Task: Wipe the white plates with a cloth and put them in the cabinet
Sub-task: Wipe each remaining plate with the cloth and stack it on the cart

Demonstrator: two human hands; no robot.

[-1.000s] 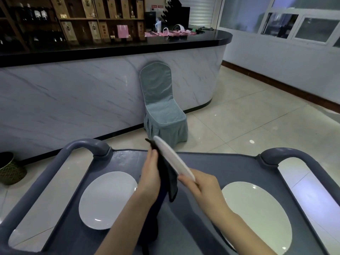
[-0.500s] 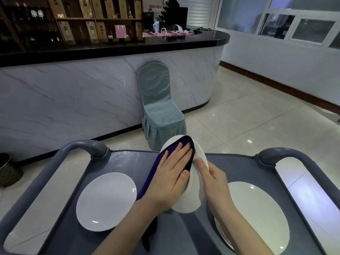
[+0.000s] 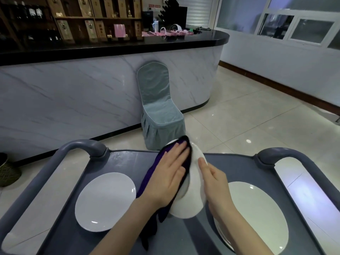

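Note:
A white plate (image 3: pixel 193 199) is held tilted over the middle of the grey cart. My right hand (image 3: pixel 215 184) grips its right rim, fingers curled round the edge. My left hand (image 3: pixel 169 175) lies flat with straight fingers on a dark purple cloth (image 3: pixel 152 173), pressing it against the plate's face; the cloth's tail hangs down to the cart. A single white plate (image 3: pixel 104 201) lies on the cart at the left. On the right a stack of white plates (image 3: pixel 257 214) lies partly behind my right forearm.
The grey cart (image 3: pixel 128 159) has curved handles at left (image 3: pixel 81 146) and right (image 3: pixel 287 153). A covered blue-grey chair (image 3: pixel 158 107) stands just beyond it against a marble bar counter (image 3: pixel 73 96). A woven basket (image 3: pixel 7 172) sits on the floor at far left. Tiled floor opens to the right.
The plate turned from edge-on to facing me, and my left hand went flat on the cloth against it. Over the last half second the hands barely moved.

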